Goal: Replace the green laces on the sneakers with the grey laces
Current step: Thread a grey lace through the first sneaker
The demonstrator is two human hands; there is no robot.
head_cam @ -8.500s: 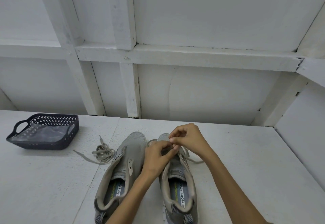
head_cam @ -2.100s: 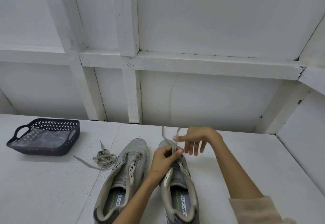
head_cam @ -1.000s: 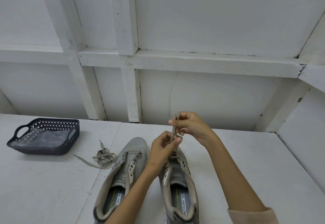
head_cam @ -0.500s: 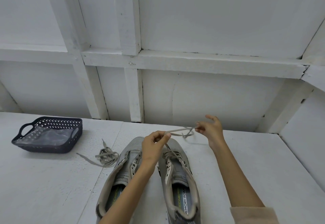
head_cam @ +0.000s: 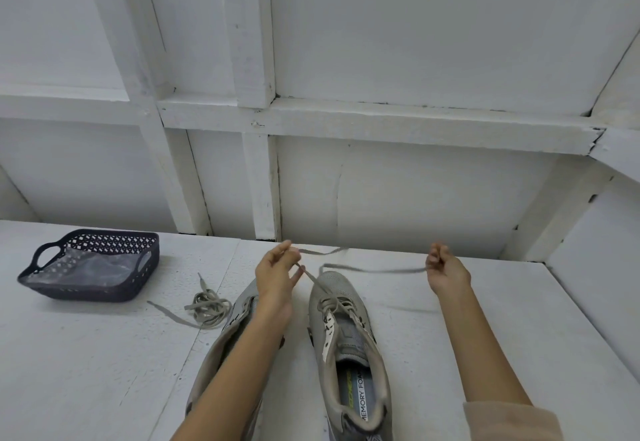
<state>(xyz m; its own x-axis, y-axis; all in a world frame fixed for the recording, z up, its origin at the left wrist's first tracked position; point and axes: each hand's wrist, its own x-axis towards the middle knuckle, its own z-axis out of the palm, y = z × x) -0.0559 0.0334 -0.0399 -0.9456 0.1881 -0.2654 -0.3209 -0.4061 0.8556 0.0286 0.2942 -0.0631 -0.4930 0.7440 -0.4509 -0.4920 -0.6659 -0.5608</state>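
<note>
On the white table point(head_cam: 450, 336), a lace point(head_cam: 374, 270) threaded through the sneaker point(head_cam: 346, 336) was pinched in 2 places, by left hand point(head_cam: 277, 270) and right hand point(head_cam: 446, 269). Being light and limp, it was judged best gripped near its tips.

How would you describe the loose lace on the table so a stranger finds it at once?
On the white table, look between the dark basket and the left shoe. A tangled lace lies there in a heap, in no shoe, unlike the stretched lace threaded through the right shoe.

Matt mesh-cloth sneakers point(head_cam: 346, 329), perforated plastic basket point(head_cam: 90, 288)
</note>
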